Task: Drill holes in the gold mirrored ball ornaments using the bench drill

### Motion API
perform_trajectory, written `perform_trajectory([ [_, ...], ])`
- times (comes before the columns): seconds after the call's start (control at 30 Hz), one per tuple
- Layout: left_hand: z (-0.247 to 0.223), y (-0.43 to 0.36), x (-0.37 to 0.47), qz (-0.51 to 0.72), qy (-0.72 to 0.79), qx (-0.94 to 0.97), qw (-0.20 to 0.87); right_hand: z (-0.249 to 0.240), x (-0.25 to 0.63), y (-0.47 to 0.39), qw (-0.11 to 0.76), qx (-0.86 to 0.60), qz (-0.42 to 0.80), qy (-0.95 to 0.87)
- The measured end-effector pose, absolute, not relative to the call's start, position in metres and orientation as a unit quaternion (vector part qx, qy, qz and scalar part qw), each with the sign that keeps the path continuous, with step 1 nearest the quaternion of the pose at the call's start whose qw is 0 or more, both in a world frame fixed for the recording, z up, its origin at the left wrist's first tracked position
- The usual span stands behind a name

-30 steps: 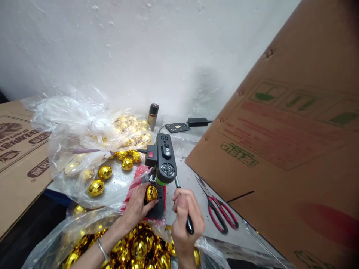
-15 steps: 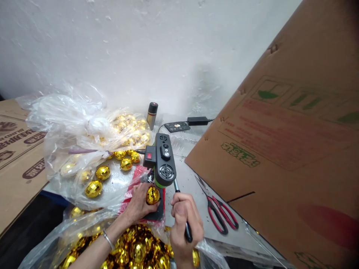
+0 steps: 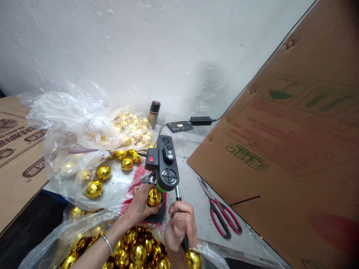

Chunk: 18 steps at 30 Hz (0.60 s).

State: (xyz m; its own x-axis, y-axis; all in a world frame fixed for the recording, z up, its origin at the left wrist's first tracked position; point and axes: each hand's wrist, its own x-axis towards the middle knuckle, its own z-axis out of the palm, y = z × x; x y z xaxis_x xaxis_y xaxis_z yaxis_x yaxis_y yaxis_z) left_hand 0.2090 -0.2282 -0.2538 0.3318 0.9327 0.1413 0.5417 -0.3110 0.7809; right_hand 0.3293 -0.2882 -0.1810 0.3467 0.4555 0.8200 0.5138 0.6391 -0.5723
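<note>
My left hand (image 3: 141,205) is closed around a shiny gold mirrored ball (image 3: 154,197), holding it on the black base plate (image 3: 160,213) beneath the head of a small black press-like machine (image 3: 167,164). Along the machine's right side runs a metal lever with a black grip (image 3: 185,243). My right hand (image 3: 181,226) is wrapped round this lever, thumb toward me. Part of the machine's underside and whatever meets the ball is hidden by the head.
Loose gold balls (image 3: 94,189) and a tied clear bag (image 3: 70,119) lie left. Another open bag of gold balls (image 3: 137,252) sits in front. Red-handled scissors (image 3: 224,218), a spray can (image 3: 154,114), a power adapter (image 3: 201,120) and a large leaning carton (image 3: 280,149) are around.
The lever grip and my right hand have shifted slightly lower and toward me. My left hand still holds the ball under the machine head. The whole view has moved a little.
</note>
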Motion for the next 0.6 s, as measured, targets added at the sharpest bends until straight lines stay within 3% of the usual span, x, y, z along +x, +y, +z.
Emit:
perform_trajectory([
  [0.6,-0.246,-0.228,0.216,0.284,0.519,0.733,0.337,-0.171,0.314,-0.284,0.756,-0.407,-0.005,-0.513],
])
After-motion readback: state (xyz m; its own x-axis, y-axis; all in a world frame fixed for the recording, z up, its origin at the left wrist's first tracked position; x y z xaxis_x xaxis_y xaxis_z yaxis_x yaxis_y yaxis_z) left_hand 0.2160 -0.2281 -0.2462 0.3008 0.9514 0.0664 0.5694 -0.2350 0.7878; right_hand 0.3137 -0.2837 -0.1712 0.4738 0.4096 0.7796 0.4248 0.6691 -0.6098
